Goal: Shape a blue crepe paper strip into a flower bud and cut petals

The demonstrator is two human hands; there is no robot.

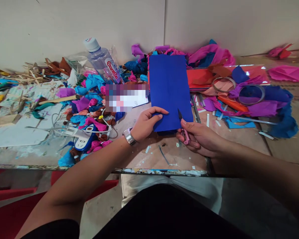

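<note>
A blue rectangular sheet (169, 86) lies lengthwise in front of me on the table. My left hand (149, 122) rests at its lower left edge, index finger stretched over the surface and thumb beside it; the other fingers are partly hidden. At the lower right corner, my right hand (198, 136) is closed round a pink-handled knife (185, 135). The knife's dark pointed blade is over the sheet, tip away from me. Whether the blade touches the sheet cannot be made out.
Left of the sheet are a phone (139, 100), a bottle (103, 63), a blue-and-white power strip (86, 141) with cables, and crumpled coloured paper. Two tape rolls (251, 94) lie among coloured paper at right. The table's front edge (161, 171) is near my body.
</note>
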